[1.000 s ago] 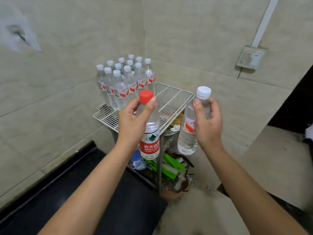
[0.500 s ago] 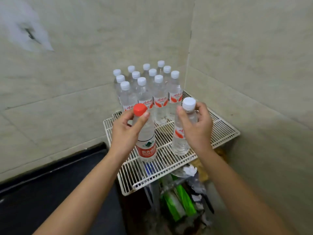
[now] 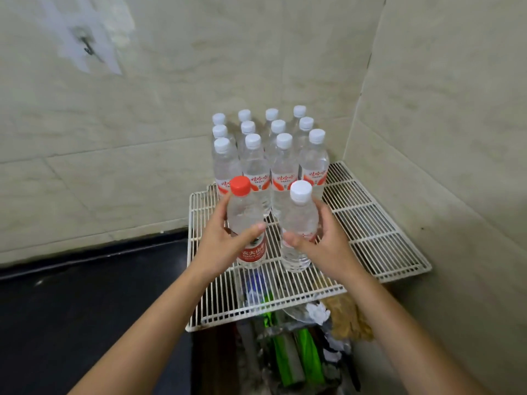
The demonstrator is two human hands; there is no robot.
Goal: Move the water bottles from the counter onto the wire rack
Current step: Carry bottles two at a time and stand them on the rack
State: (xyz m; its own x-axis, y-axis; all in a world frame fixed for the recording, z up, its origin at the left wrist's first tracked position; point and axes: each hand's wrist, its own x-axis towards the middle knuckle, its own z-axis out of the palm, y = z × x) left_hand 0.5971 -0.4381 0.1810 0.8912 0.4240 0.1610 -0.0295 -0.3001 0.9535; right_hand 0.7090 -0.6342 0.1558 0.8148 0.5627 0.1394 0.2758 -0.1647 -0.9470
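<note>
My left hand grips a red-capped water bottle with a red label. My right hand grips a white-capped water bottle. Both bottles stand upright with their bases at the white wire rack, just in front of a block of several white-capped bottles packed into the rack's back corner. Whether the two bases rest on the wires I cannot tell.
Tiled walls close in the rack at the back and right. A black counter lies to the left. Below the rack's front edge sits clutter: green wrappers, crumpled paper and a brown rag.
Both hands have carried their bottles forward and down from the air in front of the rack onto its front area. The view has swung closer over the rack.
</note>
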